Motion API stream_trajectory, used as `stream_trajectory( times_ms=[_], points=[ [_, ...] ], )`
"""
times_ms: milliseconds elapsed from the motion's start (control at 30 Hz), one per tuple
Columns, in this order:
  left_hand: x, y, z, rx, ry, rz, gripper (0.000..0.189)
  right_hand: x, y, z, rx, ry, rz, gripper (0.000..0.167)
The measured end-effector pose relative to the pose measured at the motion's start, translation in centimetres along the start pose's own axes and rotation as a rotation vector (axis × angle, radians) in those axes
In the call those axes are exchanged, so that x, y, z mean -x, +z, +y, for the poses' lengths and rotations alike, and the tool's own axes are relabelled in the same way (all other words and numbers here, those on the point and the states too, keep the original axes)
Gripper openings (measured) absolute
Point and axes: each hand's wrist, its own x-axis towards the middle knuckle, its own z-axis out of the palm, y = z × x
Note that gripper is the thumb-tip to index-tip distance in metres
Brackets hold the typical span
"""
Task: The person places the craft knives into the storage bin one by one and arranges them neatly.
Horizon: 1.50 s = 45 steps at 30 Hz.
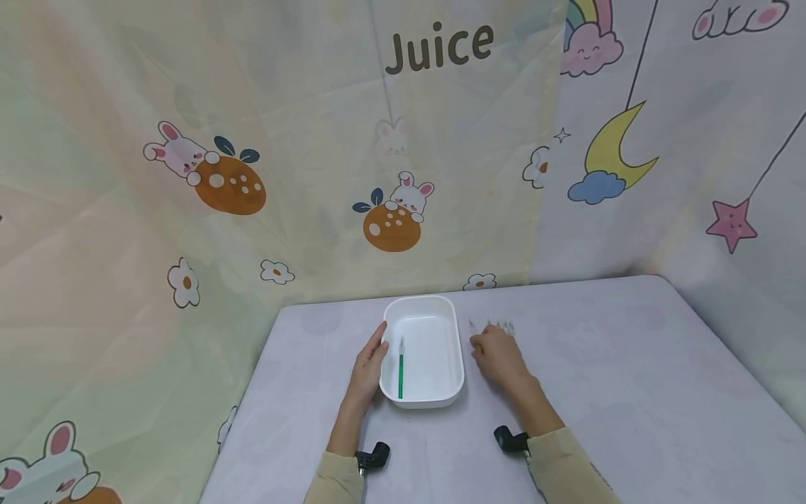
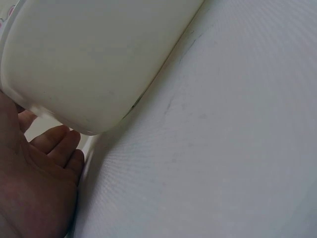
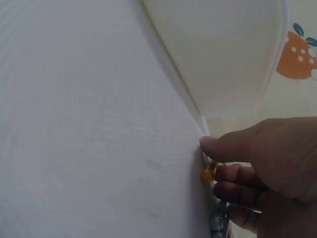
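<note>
A white plastic tray stands on the table, and a slim green stick with a pale pointed tip lies lengthwise inside it. My left hand holds the tray's left side, thumb at the rim and fingers along the outer wall. In the left wrist view the fingertips reach the tray's corner. Right of the tray, my right hand is down on the table, its thumb and fingers around a yellow, round-ended stick, mostly hidden by the fingers. Clear round ends of other sticks show under its lower fingers.
Several pale tips of slim sticks show just beyond the right hand. The white-covered table ends at a patterned cloth backdrop at the back. Black wrist cameras stick out from both wrists.
</note>
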Motion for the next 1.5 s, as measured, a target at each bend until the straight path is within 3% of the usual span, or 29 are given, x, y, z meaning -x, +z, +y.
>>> stream_trajectory(
  times_ms=[433, 1067, 1267, 1500],
  points=[
    [0.3, -0.6, 0.3, 0.013, -0.014, 0.02, 0.046, -0.2, 0.1, -1.0, 0.132, -0.116, 0.012, 0.016],
    [0.1, 0.1, 0.3, 0.023, 0.018, -0.049, 0.048, 0.2, -0.2, -0.6, 0.066, -0.025, -0.043, 0.018],
    [0.2, -0.2, 0.3, 0.005, -0.007, -0.037, 0.047, 0.1, 0.0, -0.9, -0.022, 0.017, -0.026, 0.026],
    [0.1, -0.7, 0.4, -0.004, -0.021, -0.025, 0.047, -0.6, -0.4, -0.9, -0.226, 0.022, 0.096, 0.04]
  ],
)
